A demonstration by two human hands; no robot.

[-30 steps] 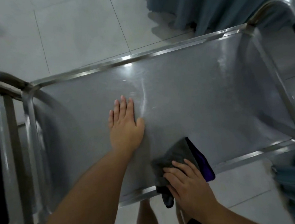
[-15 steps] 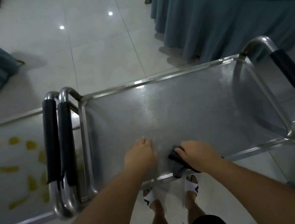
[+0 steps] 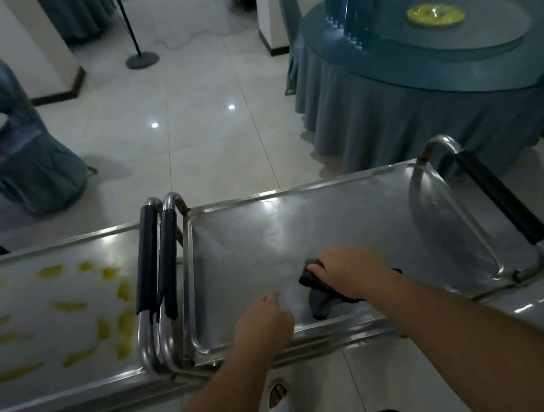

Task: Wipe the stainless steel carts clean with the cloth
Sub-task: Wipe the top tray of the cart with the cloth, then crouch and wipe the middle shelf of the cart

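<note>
A stainless steel cart (image 3: 334, 229) stands in front of me, its top tray shiny and bare. My right hand (image 3: 349, 273) grips a dark grey cloth (image 3: 318, 297) and presses it onto the tray near the front rim. My left hand (image 3: 265, 320) hovers at the front rim left of the cloth, its fingers loosely curled and holding nothing. A second steel cart (image 3: 58, 331) stands against the first on the left, its top spotted with yellow smears (image 3: 68, 307).
Black-sleeved push handles (image 3: 156, 263) of both carts meet between the trays; another handle (image 3: 500, 200) is at the right end. A round table with teal skirt (image 3: 420, 94) stands behind right. Covered chairs (image 3: 17, 153) stand left. Tiled floor lies beyond.
My head has risen, so the room and the second cart came into view. My left hand lifted off the tray and drew back to the front rim. The right hand moved the cloth slightly inward.
</note>
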